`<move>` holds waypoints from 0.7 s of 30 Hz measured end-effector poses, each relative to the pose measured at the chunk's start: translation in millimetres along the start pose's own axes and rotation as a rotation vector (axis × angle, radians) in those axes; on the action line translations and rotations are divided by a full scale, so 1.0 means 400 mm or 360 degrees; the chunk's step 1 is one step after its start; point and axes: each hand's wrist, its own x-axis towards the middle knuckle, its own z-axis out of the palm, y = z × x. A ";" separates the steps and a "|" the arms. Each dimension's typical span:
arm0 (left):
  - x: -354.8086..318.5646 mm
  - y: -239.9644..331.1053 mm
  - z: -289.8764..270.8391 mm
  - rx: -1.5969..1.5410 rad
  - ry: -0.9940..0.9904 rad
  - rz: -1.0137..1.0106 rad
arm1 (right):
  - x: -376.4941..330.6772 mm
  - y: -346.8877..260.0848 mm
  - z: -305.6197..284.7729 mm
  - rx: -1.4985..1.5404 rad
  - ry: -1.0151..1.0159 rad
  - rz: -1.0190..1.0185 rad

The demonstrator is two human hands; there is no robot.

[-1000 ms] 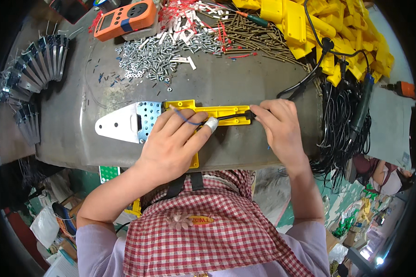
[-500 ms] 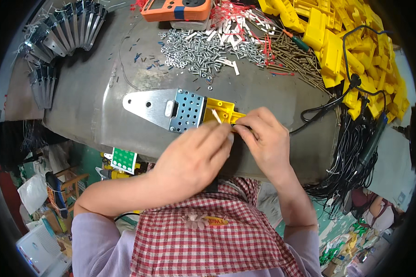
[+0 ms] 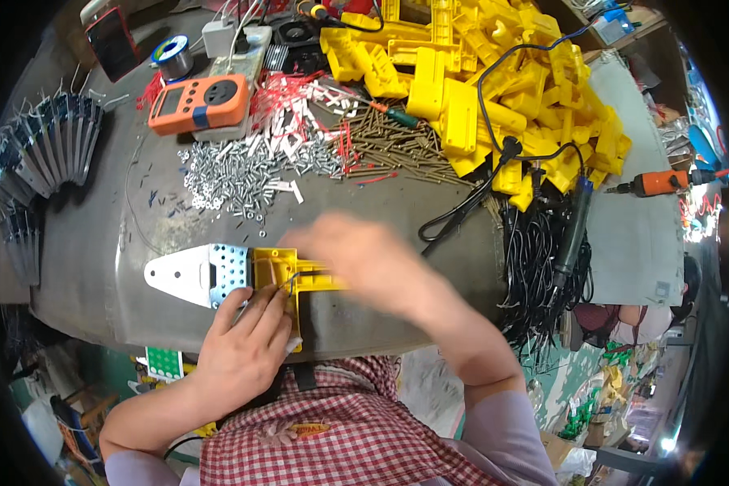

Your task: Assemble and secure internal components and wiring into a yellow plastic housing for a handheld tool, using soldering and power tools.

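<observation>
A yellow plastic housing [image 3: 312, 282] lies open side up at the table's front, a dark wire in its narrow part. Attached at its left is a silver metal plate [image 3: 182, 273] that tapers to a rounded end, with a perforated metal piece [image 3: 230, 275] over its wider part. My left hand [image 3: 247, 348] is closed on the housing's near side, fingers bent over it; some fingertips are hidden. Smeared by motion, my right hand [image 3: 352, 251] passes above the housing's right part; its fingers cannot be made out.
Loose screws and nuts [image 3: 235, 174] lie behind the work, beside long brass-coloured screws [image 3: 397, 150]. An orange multimeter [image 3: 198, 104] and solder spool [image 3: 172, 58] stand back left. Yellow housings [image 3: 494, 89] pile at back right, near black cables [image 3: 543, 251]. Metal plates [image 3: 53, 142] fan out left.
The view has shifted right, so the table things appear further left and lower. My left hand has moved onto the housing's near side. My right hand has left the wire and is moving fast.
</observation>
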 end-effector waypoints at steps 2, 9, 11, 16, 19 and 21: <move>-0.016 -0.006 0.009 0.0019 -0.0001 -0.0057 | 0.059 0.054 -0.137 -0.0547 0.0163 0.0922; -0.003 0.007 0.009 -0.0017 -0.0026 -0.0099 | -0.006 0.525 -0.450 -0.1148 -0.0339 0.1020; -0.019 0.009 0.020 0.0066 0.0027 -0.0121 | 0.023 0.510 -0.429 -0.1207 -0.0222 0.0826; -0.007 -0.002 0.028 0.0073 0.0013 -0.0039 | 0.024 0.567 -0.455 -0.0809 -0.0172 0.1496; -0.023 -0.004 0.026 0.0036 0.0021 -0.0052 | 0.077 0.457 -0.407 -0.1264 -0.0301 0.1536; -0.020 0.001 0.042 -0.0008 0.0054 -0.0059 | 0.040 0.441 -0.405 -0.1701 0.0084 0.0925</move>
